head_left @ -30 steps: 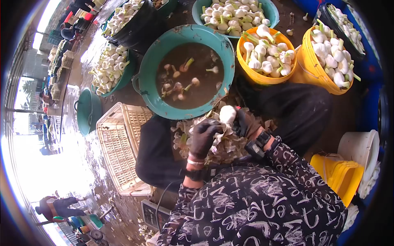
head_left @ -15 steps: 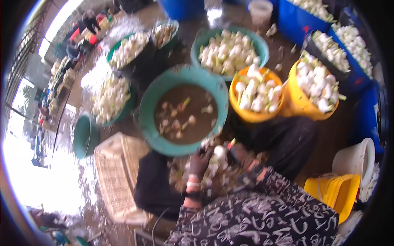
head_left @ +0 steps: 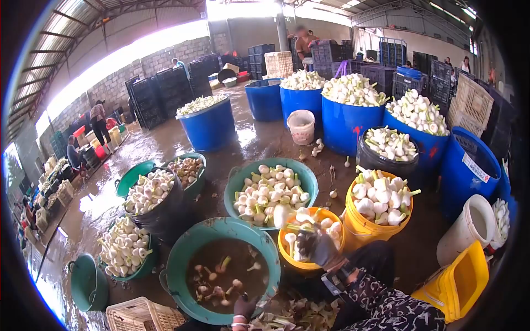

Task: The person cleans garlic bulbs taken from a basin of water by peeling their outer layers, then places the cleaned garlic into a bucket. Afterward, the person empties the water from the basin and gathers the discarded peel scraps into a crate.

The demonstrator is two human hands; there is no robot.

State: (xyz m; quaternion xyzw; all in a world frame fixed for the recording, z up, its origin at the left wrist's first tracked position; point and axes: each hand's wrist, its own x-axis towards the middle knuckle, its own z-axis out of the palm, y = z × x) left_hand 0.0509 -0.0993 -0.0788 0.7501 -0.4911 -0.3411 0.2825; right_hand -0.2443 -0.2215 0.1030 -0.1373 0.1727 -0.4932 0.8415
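My right hand [head_left: 321,249], in a dark glove, is above the front yellow bucket [head_left: 285,258] of garlic. A blurred garlic bulb [head_left: 282,215] is at its fingertips, its stem running back to the fingers, which look closed on it. Low in the view, my left hand [head_left: 244,308], also gloved, is beside the near rim of the large green tub [head_left: 178,259]. Its fingers are curled, and what they hold is hidden. Brown water and several loose garlic bulbs [head_left: 221,265] are in that tub. Garlic leaves and peelings [head_left: 301,315] lie between my legs.
A green tub of garlic [head_left: 270,190] and another yellow bucket [head_left: 359,223] stand beyond. Blue barrels [head_left: 207,129] heaped with garlic line the back. A wicker-like crate [head_left: 141,317] is at lower left, a tipped yellow bucket [head_left: 464,281] at right. Other people [head_left: 99,124] are farther off.
The head view has tilted up, showing more of the hall. My right hand has moved from my lap out over the yellow bucket with a garlic bulb. My left hand stays near the tub.
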